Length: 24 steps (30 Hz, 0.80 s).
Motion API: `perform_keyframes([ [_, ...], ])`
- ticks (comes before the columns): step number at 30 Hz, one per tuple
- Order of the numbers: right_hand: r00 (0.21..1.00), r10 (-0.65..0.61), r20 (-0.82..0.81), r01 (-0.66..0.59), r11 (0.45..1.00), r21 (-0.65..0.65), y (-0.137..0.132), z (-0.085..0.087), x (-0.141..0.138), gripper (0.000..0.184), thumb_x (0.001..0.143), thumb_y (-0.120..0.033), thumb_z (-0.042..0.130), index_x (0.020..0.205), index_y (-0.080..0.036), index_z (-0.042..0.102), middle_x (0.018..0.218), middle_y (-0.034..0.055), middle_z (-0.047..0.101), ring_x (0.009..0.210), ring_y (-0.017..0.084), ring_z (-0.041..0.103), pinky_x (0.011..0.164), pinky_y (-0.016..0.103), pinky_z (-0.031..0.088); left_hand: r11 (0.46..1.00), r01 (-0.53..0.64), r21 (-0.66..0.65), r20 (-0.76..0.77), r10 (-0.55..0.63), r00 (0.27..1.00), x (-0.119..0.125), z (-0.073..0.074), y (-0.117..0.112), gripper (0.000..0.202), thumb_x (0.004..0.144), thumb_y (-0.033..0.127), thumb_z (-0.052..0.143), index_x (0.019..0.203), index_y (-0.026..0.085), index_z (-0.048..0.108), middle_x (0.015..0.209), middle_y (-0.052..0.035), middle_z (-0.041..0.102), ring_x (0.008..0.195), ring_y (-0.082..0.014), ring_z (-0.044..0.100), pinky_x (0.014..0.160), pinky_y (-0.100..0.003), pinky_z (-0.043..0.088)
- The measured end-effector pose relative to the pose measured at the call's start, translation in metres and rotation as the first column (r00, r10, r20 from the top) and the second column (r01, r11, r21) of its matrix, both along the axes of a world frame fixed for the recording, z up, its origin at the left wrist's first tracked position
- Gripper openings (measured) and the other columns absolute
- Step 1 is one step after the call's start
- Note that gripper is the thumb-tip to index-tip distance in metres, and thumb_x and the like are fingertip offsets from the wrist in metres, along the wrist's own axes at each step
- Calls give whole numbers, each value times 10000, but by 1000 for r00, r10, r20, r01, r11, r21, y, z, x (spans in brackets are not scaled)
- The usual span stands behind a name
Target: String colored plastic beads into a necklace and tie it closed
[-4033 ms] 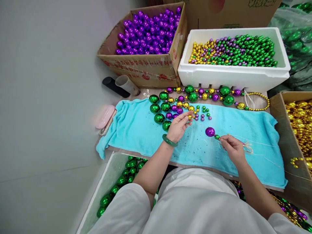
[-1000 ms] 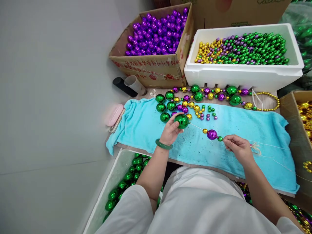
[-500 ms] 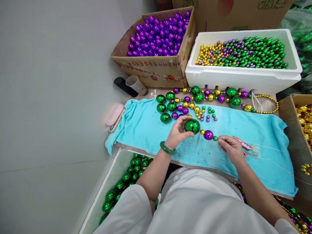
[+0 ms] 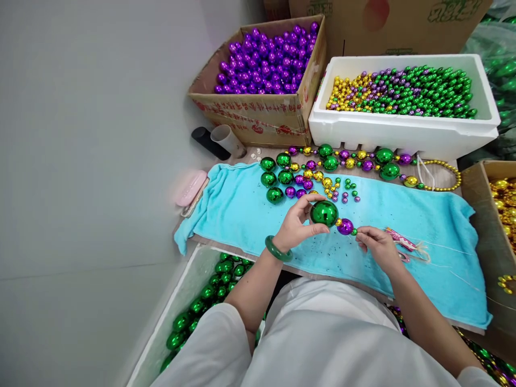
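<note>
A large shiny green bead (image 4: pixel 324 213) sits between the fingertips and thumb of my left hand (image 4: pixel 296 226), which wears a green bangle (image 4: pixel 278 249). Strung beside that bead are a small gold one, a purple bead (image 4: pixel 345 227) and a small green bead (image 4: pixel 354 232). My right hand (image 4: pixel 379 246) pinches the strand's end just past the small green bead; the string inside the pinch is hidden. Both hands are over a turquoise towel (image 4: pixel 242 215). Loose green beads (image 4: pixel 274 194), with purple and gold ones, lie sorted in groups beyond my left hand.
A finished-looking bead necklace (image 4: pixel 389 171) stretches along the towel's far edge. Behind stand a carton (image 4: pixel 245 115) of purple beads and a white foam box (image 4: pixel 363 131) of small beads. Scissors (image 4: pixel 403 257) and a pink-patterned packet (image 4: pixel 401 239) lie right of my right hand.
The large green bead has shifted slightly right, nearer the fingertips of my left hand. My right hand has moved a little left, and the strand between the hands is shorter.
</note>
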State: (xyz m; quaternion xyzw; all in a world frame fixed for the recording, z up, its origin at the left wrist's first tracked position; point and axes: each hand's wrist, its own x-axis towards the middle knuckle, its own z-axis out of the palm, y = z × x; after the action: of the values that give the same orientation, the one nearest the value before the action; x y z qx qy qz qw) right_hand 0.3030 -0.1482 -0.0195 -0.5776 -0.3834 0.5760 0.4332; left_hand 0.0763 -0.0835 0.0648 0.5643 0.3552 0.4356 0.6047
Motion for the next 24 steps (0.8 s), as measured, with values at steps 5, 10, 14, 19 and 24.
perform_keyframes([
  [5,991,-25,-132,22,999,-25,0,6,-5,364,703,-399,706,982,-178,629,681,13,640,564,141,580,505,277,466,998,-58,-14,-123,56,991,5,-7,-1,610,598,235,836,1172,261,630,1210,-79,594,1040,-249,575,847,-331,485],
  [10,976,9,-218,-17,999,-39,2,14,-7,468,678,-361,710,1098,-196,587,775,22,656,730,189,654,600,310,519,984,-175,39,-132,179,975,13,1,1,276,791,276,673,1060,237,721,1151,-67,664,1138,-245,546,1034,-368,378],
  [14,999,39,-6,-39,998,-47,5,10,3,406,691,-363,663,1065,-210,622,752,11,658,644,169,632,528,281,483,965,-224,139,-177,247,953,20,6,6,126,800,250,656,855,221,766,956,-53,711,980,-215,606,947,-342,437],
  [19,863,-159,480,81,981,179,8,34,19,244,766,-319,618,971,-217,701,825,39,693,551,123,518,574,292,451,965,-246,96,-120,256,959,34,14,9,180,850,318,597,849,196,729,812,-38,704,687,-147,620,600,-262,463],
  [24,979,-26,203,-34,957,288,20,68,3,295,812,-391,605,1042,-226,688,963,51,694,605,122,561,577,276,453,959,-283,-9,17,284,959,44,32,10,200,829,356,637,841,166,697,775,-44,686,641,-124,625,593,-250,478],
])
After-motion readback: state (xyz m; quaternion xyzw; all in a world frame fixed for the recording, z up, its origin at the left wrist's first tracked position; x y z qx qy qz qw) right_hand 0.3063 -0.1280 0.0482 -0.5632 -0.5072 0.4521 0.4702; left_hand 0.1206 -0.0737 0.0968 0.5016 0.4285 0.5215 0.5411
